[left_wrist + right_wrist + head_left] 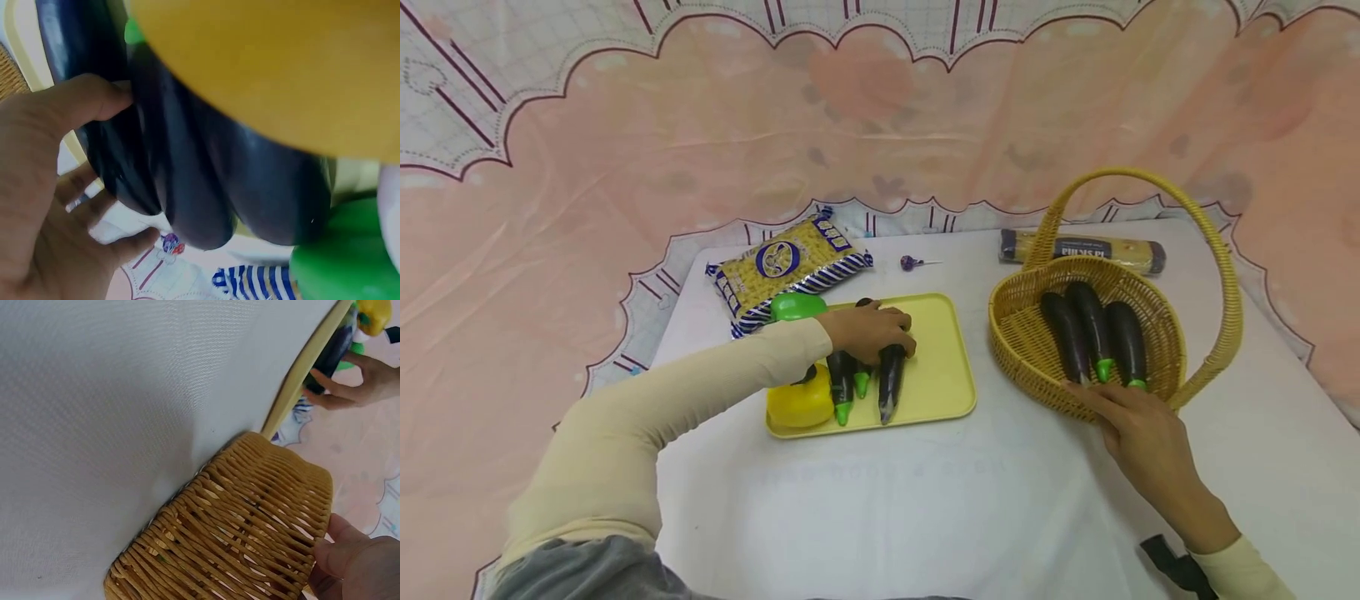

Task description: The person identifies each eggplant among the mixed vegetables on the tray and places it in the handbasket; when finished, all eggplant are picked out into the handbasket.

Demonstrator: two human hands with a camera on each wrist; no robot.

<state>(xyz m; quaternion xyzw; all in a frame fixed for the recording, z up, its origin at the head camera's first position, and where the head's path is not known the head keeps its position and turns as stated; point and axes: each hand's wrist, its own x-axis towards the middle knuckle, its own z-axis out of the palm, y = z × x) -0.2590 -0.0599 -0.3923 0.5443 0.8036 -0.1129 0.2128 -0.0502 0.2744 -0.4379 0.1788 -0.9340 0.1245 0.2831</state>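
My left hand (867,332) is over the yellow tray (943,367) and grips the rightmost eggplant (891,385), thumb on one side and fingers round the other. In the left wrist view, two more eggplants (178,169) lie close beside the held eggplant (109,137). A yellow bell pepper (801,402) sits at the tray's left end, with a green pepper (797,306) behind it. My right hand (1150,437) pinches the near rim of the wicker basket (1022,367), fingers partly hidden. Inside the basket lie three eggplants (1093,325).
A bag of pasta (790,267) lies behind the tray. A small wrapped lollipop (912,262) is at the back middle. Behind the basket lies a long pack (1120,252), partly covered by the tall basket handle (1213,250). White cloth (865,517) covers the table.
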